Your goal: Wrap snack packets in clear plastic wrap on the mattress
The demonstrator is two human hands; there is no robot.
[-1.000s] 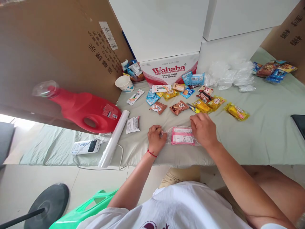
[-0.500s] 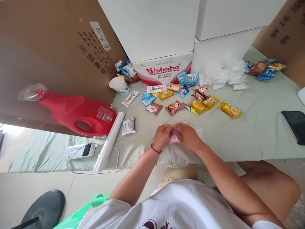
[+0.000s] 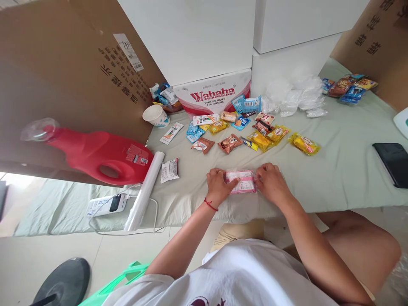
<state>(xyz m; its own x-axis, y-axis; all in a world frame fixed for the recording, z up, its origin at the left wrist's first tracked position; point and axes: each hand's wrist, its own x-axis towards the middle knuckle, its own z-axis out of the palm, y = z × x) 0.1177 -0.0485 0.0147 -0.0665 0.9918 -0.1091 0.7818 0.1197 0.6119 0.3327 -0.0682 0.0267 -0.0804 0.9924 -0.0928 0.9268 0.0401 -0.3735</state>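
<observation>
A flat pink-and-white packet (image 3: 244,183) with clear plastic around it lies on the cloth-covered table near its front edge. My left hand (image 3: 218,186) grips its left end, the thumb resting on top and the fingers at the far side. At the right end, my right hand (image 3: 270,182) has its fingers pinched on the clear plastic. Just beyond the hands are a brown snack packet (image 3: 230,143) and several yellow-wrapped cakes (image 3: 260,140). A white-and-brown packet (image 3: 170,170) lies to the left of my left hand.
A red jug (image 3: 105,157), a plastic film roll (image 3: 145,191) and a power bank (image 3: 106,205) are at the left. Behind stand a paper cup (image 3: 156,115) and a Wahaha carton (image 3: 213,93). Clear plastic bags (image 3: 296,97) lie at back right, a phone (image 3: 392,163) far right.
My hands have moved apart from close together over the packet to its two ends, uncovering its pink-and-white face. The view has shifted slightly.
</observation>
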